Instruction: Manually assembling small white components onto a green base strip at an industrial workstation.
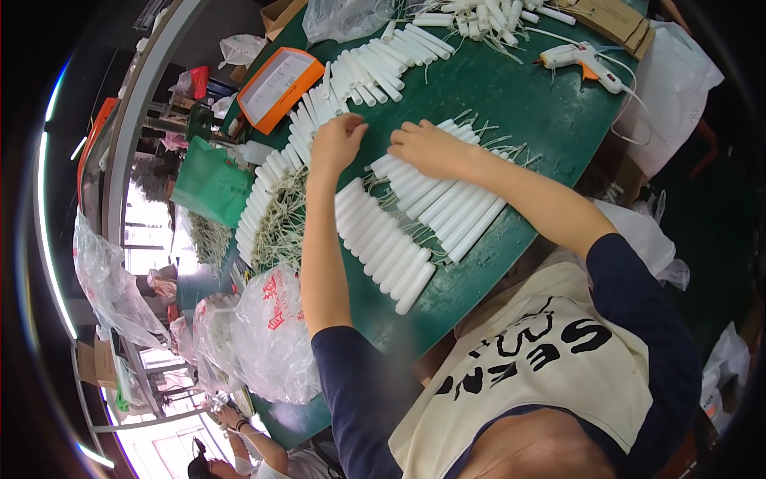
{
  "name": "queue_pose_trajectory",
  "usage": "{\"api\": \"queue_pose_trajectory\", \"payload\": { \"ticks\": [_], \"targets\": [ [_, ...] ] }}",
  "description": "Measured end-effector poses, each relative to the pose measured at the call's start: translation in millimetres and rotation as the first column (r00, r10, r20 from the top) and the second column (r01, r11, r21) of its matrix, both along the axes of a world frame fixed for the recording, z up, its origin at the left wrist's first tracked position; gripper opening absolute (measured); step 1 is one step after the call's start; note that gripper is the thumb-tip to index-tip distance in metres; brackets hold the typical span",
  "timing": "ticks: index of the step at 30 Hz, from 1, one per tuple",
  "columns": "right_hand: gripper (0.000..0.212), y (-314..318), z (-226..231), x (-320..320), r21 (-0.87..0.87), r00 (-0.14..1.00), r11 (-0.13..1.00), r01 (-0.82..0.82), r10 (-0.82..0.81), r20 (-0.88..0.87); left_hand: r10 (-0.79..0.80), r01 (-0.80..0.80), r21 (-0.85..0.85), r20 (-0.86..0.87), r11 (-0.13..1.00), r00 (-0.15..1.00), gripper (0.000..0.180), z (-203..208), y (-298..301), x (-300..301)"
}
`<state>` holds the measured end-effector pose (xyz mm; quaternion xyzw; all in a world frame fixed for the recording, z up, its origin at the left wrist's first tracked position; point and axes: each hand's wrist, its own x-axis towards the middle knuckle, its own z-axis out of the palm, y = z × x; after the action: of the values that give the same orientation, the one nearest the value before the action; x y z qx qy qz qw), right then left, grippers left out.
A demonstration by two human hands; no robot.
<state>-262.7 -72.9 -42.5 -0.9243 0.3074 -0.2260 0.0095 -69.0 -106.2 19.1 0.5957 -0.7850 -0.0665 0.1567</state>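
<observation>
My left hand (337, 142) is over the green table, beside a long curved line of white tubes (275, 166). Its fingers are curled together; anything between them is too small to see. My right hand (427, 149) reaches over the left end of a row of white tubes (455, 209) with pale wires at their ends. Its fingers are bent and closed, their tips partly hidden, and I cannot make out what they hold. Nearer to me lies a second row of white tubes (383, 243), side by side. Bundled pale wires (283, 211) lie left of my left forearm.
A hot glue gun (582, 62) with a white cord lies at the far right. An orange-framed box (279, 88) stands behind the tubes. More tubes (487, 16) are piled at the back. Plastic bags (275, 335) sit at the left edge. Another person's arm (259, 443) shows at lower left.
</observation>
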Motion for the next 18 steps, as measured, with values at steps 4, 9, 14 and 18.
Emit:
{"api": "queue_pose_trajectory", "payload": {
  "ticks": [4,9,14,18],
  "targets": [
    [0.012,-1.9,-6.2,2.6,-0.042,0.995,0.999,-0.021,0.025,0.098,0.174,-0.167,0.06,-0.131,0.984,0.976,0.033,-16.2,-36.5,-38.0],
    [0.023,2.4,-6.4,2.6,-0.025,0.997,1.0,0.01,-0.008,0.079,0.4,-0.387,0.187,-0.039,0.903,0.916,0.054,-32.3,-58.7,-66.4],
    [0.018,2.1,-1.5,-2.3,-0.085,0.995,0.993,0.08,-0.074,0.071,0.448,-0.448,-0.006,0.009,0.894,0.894,0.051,-30.4,-51.7,-78.9],
    [0.017,1.4,13.4,-5.6,-0.036,0.944,0.961,0.275,-0.262,0.199,0.461,-0.462,0.006,-0.071,0.887,0.885,0.048,-7.8,-29.4,-66.5]
  ]
}}
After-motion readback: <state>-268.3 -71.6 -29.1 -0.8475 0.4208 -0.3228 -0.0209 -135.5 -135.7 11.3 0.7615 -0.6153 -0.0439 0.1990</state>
